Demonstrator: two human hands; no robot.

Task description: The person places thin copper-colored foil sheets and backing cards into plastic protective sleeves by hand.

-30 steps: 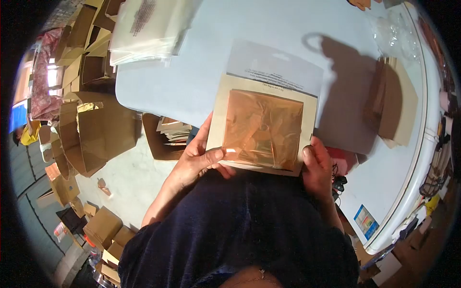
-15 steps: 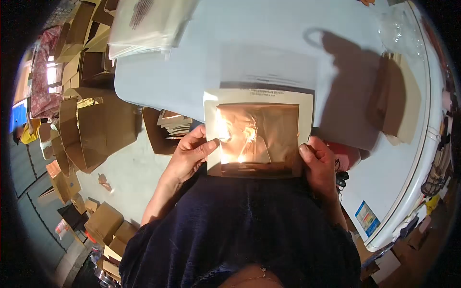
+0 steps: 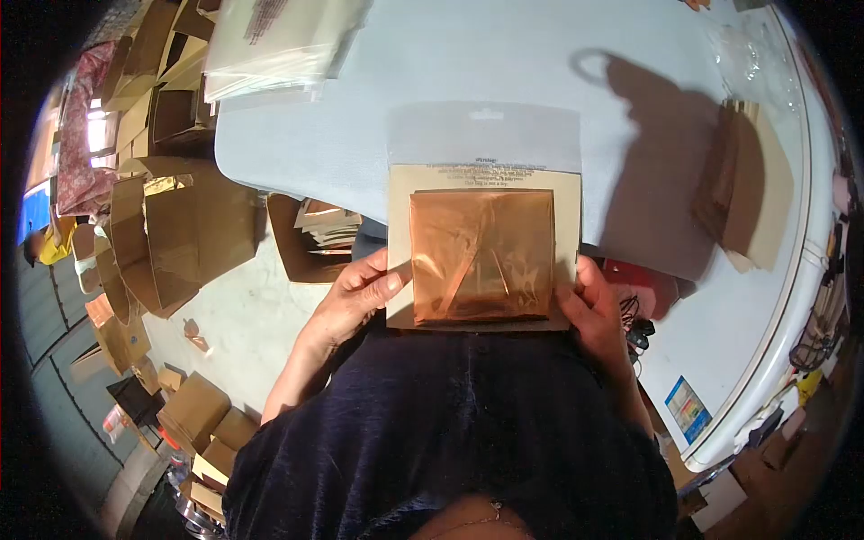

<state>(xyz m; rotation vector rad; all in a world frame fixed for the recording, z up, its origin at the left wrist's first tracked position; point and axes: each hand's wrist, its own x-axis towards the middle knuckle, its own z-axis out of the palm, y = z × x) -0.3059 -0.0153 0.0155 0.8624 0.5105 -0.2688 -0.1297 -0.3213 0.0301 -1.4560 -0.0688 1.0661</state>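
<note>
A clear plastic bag point(image 3: 486, 126) with a hang hole and small printed text is held in front of my body, at the near edge of the table. Inside it lies a beige card point(image 3: 400, 211), with a creased square of copper-coloured foil point(image 3: 481, 252) on it. My left hand point(image 3: 355, 301) pinches the left edge, thumb on top. On the right edge my right hand point(image 3: 592, 301) grips with its thumb in front; the fingers behind are partly hidden.
The pale table point(image 3: 495, 54) bears a pile of clear bags point(image 3: 279, 45) at left and a stack of brown cards point(image 3: 760, 184) at right. An open cardboard box point(image 3: 292, 247) with cards stands below left, near larger boxes point(image 3: 202, 234). A person in yellow point(image 3: 61, 241) is far left.
The bag has tilted slightly, so the bright glare on the copper foil is gone and the clear top flap shows more fully. Both hands keep hold of its sides.
</note>
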